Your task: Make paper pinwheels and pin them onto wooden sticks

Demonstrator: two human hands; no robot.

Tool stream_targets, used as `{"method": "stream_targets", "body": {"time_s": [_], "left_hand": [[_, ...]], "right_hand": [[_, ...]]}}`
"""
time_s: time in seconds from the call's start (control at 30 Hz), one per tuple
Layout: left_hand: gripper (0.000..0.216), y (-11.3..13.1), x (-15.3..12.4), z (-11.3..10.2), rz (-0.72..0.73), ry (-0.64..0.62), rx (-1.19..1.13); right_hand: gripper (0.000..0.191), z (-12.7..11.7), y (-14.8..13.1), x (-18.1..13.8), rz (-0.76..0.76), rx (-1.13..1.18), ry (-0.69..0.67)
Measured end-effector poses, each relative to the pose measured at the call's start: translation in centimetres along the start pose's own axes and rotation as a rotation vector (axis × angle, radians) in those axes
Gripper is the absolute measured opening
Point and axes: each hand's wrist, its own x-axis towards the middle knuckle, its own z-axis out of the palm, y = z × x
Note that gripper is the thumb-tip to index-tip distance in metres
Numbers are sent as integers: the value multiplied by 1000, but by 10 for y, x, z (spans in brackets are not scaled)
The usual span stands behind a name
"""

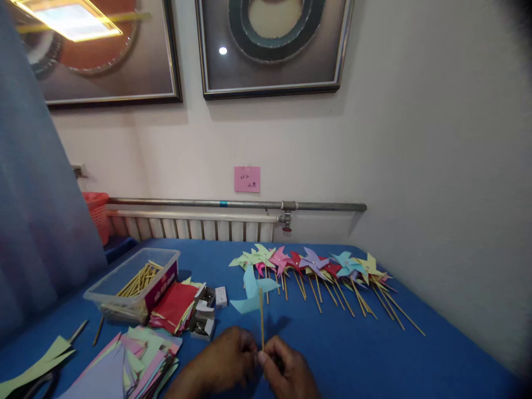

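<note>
A light blue paper pinwheel (pixel 250 284) on a thin wooden stick (pixel 261 321) stands upright before me, its back turned this way. My right hand (pixel 288 368) pinches the lower stick between thumb and fingers. Just left of the stick is my left hand (pixel 228 357), closed, with its fingertips bunched close to the right hand; what they hold, if anything, is hidden. Farther back lies a row of paper pinwheels (pixel 315 262) in green, pink, red, purple, blue and yellow, their sticks pointing toward me.
Left on the blue tablecloth (pixel 353 360) are a plastic box (pixel 162 255) of sticks, red paper sheets (pixel 177 305), small open boxes (pixel 203 326) of metal bits and cut coloured paper (pixel 102 371). Scissors (pixel 39 383) lie partly under pale green paper (pixel 45 360). Pipes (pixel 187 203) run along the wall.
</note>
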Motion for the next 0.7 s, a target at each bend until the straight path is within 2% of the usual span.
{"method": "stream_targets", "body": {"time_s": [0.5,0.7], "left_hand": [[8,4,-3,0,-11,13,-11],[10,-2,0,2,-5,18,-31]], "right_hand": [[37,2,-1,0,48,75,4],[37,4,6,1,94,69,24]]}}
